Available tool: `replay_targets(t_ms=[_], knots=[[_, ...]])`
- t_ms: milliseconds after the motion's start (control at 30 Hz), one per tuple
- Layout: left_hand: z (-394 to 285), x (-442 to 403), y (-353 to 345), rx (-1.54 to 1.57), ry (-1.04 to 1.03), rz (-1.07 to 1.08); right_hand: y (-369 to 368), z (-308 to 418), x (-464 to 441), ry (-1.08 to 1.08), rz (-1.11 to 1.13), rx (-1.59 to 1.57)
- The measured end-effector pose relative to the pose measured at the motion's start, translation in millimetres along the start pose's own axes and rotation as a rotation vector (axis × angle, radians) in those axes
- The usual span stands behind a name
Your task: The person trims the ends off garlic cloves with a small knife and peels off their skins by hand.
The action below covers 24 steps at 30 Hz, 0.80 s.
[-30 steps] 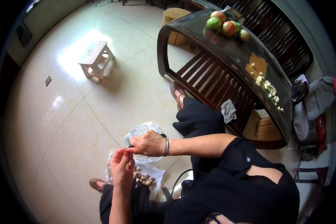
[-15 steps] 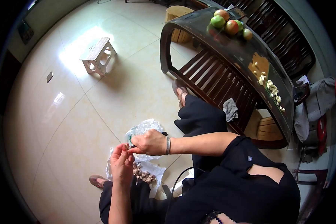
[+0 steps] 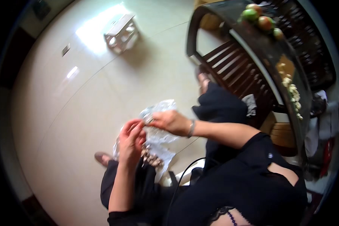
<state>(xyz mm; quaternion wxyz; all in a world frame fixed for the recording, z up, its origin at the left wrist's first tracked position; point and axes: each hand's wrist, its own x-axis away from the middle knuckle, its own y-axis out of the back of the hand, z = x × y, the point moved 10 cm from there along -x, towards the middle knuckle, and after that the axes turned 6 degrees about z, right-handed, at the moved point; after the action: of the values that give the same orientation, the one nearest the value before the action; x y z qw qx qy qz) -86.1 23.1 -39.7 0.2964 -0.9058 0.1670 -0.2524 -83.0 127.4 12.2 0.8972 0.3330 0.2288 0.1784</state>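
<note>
Just above the plastic bag, my left hand (image 3: 130,142) is closed in a pinch on a small garlic clove (image 3: 143,123), blurred at the fingertips. Close beside it, my right hand (image 3: 172,122), with a metal bracelet (image 3: 191,128) at the wrist, has its fingers curled toward the left fingertips. What the right hand grips is hidden and smeared by motion. Under both hands a white plastic bag (image 3: 160,108) lies spread out, with unpeeled garlic (image 3: 151,157) on it near my left leg.
On the dark table (image 3: 267,56) at right lie peeled white garlic cloves (image 3: 293,92) and several red-green fruits (image 3: 265,23). A grey cloth (image 3: 249,104) rests on the slatted shelf below. A small folding stool (image 3: 121,33) stands on the tiled floor (image 3: 83,98).
The head view has shifted, so the surroundings appear higher and further right, and blurred. My right fingers have drawn slightly away from the left fingertips; the dark end behind the right fist no longer shows.
</note>
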Motion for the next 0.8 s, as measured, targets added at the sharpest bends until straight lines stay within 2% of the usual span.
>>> replay_targets(t_ms=[67,133,333,433,467,600,733,800], knots=[[-1.7,2.8,-7.6,-0.027,0.02,0.043,2.0,1.0,-1.0,0.018,0.037,-0.115],[-3.2,4.6,-10.1,-0.043,0.027,0.088,1.9,-14.1,1.0,-0.218,0.084,-0.395],[-12.2,8.0,-10.9,-0.14,-0.048,0.067,-2.3,-16.8,5.0,-0.276,0.098,-0.662],[-13.8,8.6,-14.4,-0.182,-0.044,0.081,-0.3,-16.4,3.9,-0.287,0.107,-0.601],[-15.0,8.6,-15.3,-0.217,-0.054,0.083,-0.3,-19.3,4.4,-0.358,0.096,-0.636],[-17.2,9.8,-13.9,-0.379,-0.085,0.048,-7.9,-26.9,7.5,-0.418,0.063,-0.722],[-16.6,9.1,-15.3,-0.364,-0.11,0.067,-10.7,-24.4,7.3,-0.471,0.117,-0.853],[-15.7,9.3,-15.5,-0.349,-0.126,0.053,-13.6,-26.0,7.2,-0.437,0.064,-0.93]])
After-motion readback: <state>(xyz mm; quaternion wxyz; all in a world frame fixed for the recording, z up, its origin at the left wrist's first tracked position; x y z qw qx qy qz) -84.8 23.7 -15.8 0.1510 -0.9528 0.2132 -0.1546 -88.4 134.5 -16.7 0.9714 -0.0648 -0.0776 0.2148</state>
